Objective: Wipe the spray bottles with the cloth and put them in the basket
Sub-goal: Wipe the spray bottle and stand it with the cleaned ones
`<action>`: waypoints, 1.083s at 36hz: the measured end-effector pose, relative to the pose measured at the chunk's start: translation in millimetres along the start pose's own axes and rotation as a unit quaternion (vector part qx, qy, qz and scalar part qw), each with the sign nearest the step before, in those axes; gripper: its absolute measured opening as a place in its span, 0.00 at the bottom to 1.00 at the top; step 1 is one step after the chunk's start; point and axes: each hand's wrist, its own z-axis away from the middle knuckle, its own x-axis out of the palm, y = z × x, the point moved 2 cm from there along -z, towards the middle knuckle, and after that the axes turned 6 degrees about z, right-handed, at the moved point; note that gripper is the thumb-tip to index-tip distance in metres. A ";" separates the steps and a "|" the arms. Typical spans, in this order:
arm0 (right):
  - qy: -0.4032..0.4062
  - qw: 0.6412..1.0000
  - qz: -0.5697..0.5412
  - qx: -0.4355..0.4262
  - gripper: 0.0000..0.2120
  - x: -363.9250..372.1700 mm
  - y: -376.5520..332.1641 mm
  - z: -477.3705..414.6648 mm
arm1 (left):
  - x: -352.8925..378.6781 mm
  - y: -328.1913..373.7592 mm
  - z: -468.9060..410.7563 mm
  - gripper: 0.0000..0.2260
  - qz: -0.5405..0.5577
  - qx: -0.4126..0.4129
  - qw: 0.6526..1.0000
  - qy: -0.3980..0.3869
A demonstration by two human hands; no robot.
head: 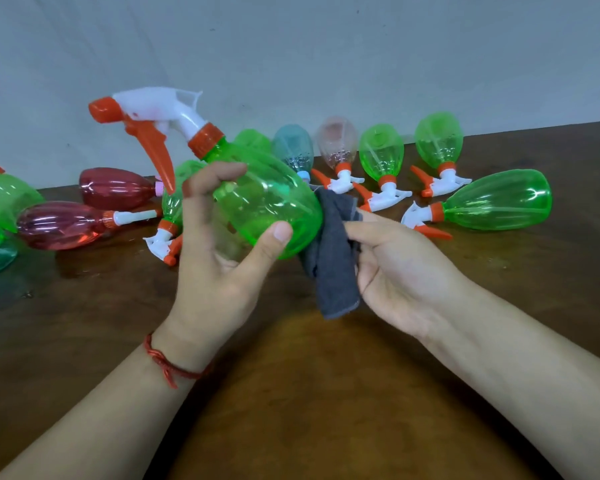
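Our left hand curls thumb and fingers round the green spray bottle. It is held tilted above the wooden table, its body see-through and its white-and-orange trigger head up-left. Our right hand pinches the dark grey cloth against the bottle's base. Other spray bottles lie on the table behind.
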 end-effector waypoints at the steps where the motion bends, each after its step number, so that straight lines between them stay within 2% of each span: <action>1: 0.009 1.000 0.010 0.000 0.16 0.7 2.9 -0.3 | 4.5 1.0 2.5 0.25 0.008 0.002 1.000 -0.009; 5: 0.007 0.999 0.016 0.034 0.15 1.7 12.6 0.8 | 20.0 5.7 6.9 0.25 0.038 0.007 0.998 -0.042; 9: -0.026 0.995 0.040 0.092 0.16 3.5 16.5 4.5 | 12.5 0.7 -0.4 0.25 0.014 0.009 1.000 -0.024; 14: 0.022 0.999 -0.008 0.039 0.18 -2.3 4.6 -1.4 | 3.4 -1.9 0.9 0.25 0.004 -0.001 0.999 -0.033; 16: 0.027 0.998 -0.022 0.044 0.20 -5.2 2.8 -2.7 | 8.1 -0.1 3.8 0.25 0.000 0.007 0.999 -0.051; 21: -0.012 0.991 0.010 0.131 0.16 1.5 17.5 4.4 | 15.2 1.2 3.5 0.26 0.043 -0.009 0.997 -0.067; 24: -0.032 0.986 0.032 0.163 0.16 2.7 13.8 7.4 | 12.9 -3.4 1.7 0.25 0.061 -0.029 0.996 -0.051; 27: -0.023 0.990 0.032 0.139 0.17 -4.1 3.2 5.1 | -1.9 -14.5 -2.3 0.25 0.064 -0.061 0.996 -0.010; 31: 0.034 0.996 0.049 0.069 0.17 -13.4 -12.5 0.6 | -19.7 -20.6 -5.4 0.26 0.031 -0.115 0.993 0.009; 35: 0.089 0.994 0.061 0.035 0.14 -20.9 -19.0 -2.9 | -14.9 -20.1 -3.3 0.25 0.044 -0.164 0.984 -0.052; 39: 0.099 0.993 0.029 0.050 0.11 -23.2 -26.5 -1.7 | -0.7 -15.8 3.9 0.27 0.071 -0.198 0.970 -0.124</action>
